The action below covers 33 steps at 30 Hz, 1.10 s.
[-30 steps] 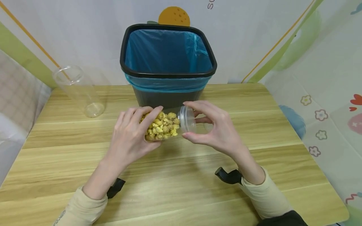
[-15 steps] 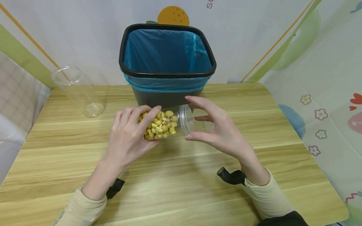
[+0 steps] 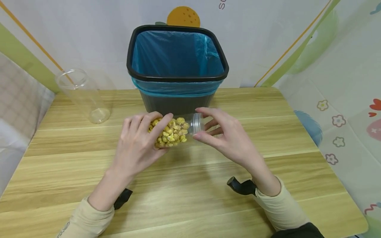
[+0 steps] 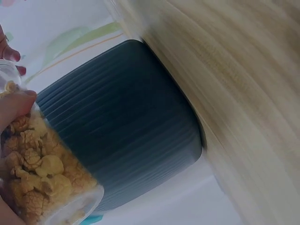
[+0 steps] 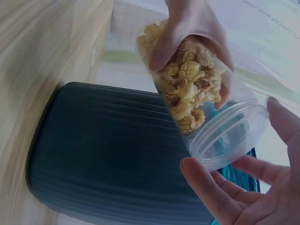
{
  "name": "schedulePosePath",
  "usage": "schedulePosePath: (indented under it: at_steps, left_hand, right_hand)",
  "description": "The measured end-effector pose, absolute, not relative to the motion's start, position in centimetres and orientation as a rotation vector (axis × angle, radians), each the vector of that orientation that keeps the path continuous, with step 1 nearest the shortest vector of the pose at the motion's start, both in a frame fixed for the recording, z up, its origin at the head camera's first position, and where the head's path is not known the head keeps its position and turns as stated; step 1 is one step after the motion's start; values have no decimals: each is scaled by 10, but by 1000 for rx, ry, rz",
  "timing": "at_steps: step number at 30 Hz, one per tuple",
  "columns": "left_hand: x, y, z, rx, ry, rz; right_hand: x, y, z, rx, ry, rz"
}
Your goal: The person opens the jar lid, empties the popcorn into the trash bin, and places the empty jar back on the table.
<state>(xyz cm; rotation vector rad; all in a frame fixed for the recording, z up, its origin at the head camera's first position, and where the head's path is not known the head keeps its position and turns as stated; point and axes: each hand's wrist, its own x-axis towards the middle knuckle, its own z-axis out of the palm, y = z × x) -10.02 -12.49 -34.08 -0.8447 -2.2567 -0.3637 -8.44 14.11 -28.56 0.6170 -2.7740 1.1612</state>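
A clear plastic jar (image 3: 189,119) of yellow popcorn (image 5: 192,89) lies sideways above the table in the head view. My left hand (image 3: 135,142) grips its body from the left, thumb below and fingers over the top. At the jar's right end is a clear ridged lid (image 3: 197,123). My right hand (image 3: 230,135) pinches the lid's edge between thumb and fingers. In the right wrist view the lid (image 5: 229,133) sits over the jar's mouth, with thumb and fingertips around its rim. Popcorn also shows through the jar wall (image 4: 42,168) in the left wrist view.
Right behind the jar stands a dark bin (image 3: 178,102) with a blue liner (image 3: 178,54) and a black rim (image 3: 178,79). A tall clear container (image 3: 84,96) stands upright, uncapped, at the back left of the wooden table (image 3: 184,198).
Half a second ago my right hand was spread wider around the lid; its thumb and fingers have now come closer together on the edge. The jar has shifted slightly right in my left hand.
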Motion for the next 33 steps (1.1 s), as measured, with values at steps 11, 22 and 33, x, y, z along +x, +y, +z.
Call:
schedulePosePath:
  at_steps: [11,22,33]
  left_hand:
    - [-101,-131,-341,-848,-2359,-571]
    - [-107,-131,-339,-889,-2505,-667]
    - [-107,-134,-337,-934,-2621,-737]
  right_hand:
    - [-87,145,-284,974,-2544,1227]
    - [-89,150,-284,1157,-2463,1118]
    - [-95,158,-292,1338,-2369,1116]
